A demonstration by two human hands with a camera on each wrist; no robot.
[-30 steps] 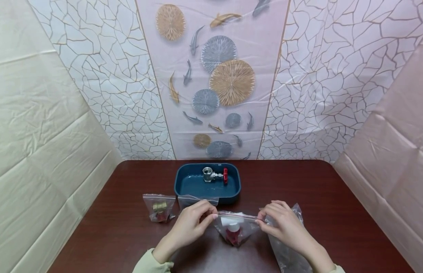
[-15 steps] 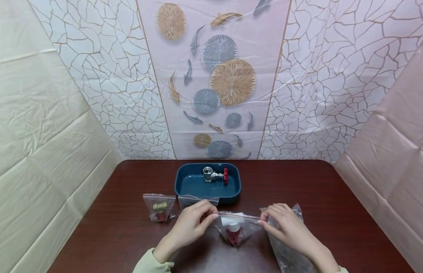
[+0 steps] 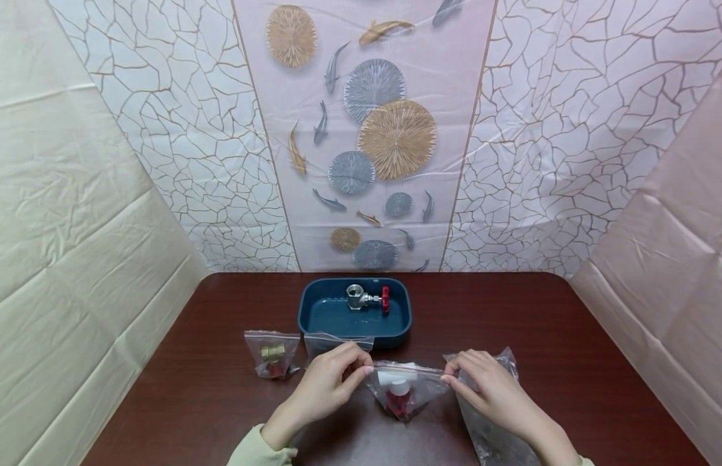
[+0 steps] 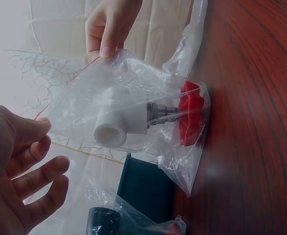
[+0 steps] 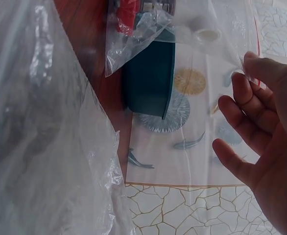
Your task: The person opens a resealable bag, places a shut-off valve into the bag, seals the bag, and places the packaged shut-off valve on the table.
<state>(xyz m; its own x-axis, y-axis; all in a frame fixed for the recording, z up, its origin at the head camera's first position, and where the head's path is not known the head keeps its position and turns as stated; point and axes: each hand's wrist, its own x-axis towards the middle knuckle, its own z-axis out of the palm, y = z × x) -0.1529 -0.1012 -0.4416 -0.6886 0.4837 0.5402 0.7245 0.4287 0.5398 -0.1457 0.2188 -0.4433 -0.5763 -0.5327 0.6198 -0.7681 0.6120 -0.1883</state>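
Observation:
Between my two hands a clear zip bag point(image 3: 427, 387) is stretched by its top edge, with a red line along the seal. Inside it sits a white plastic valve point(image 4: 119, 117) with a metal stem and a red handwheel point(image 4: 190, 113), wheel down near the table. My left hand point(image 3: 328, 380) pinches the bag's left top corner between thumb and forefinger. At the opposite corner, my right hand point(image 3: 490, 391) pinches the seal with thumb and fingertips, its other fingers loosely bent in the right wrist view.
Behind, a blue tray point(image 3: 322, 318) holds a metal valve point(image 3: 356, 298) with a red wheel. A bagged brass valve point(image 3: 273, 353) stands at left. Another zip bag point(image 3: 337, 343) is partly hidden by my left hand. A large clear plastic bag point(image 3: 496, 433) lies under my right arm.
My right hand has slid slightly to the right along the bag's top edge. The left hand and the bagged valve have stayed almost still.

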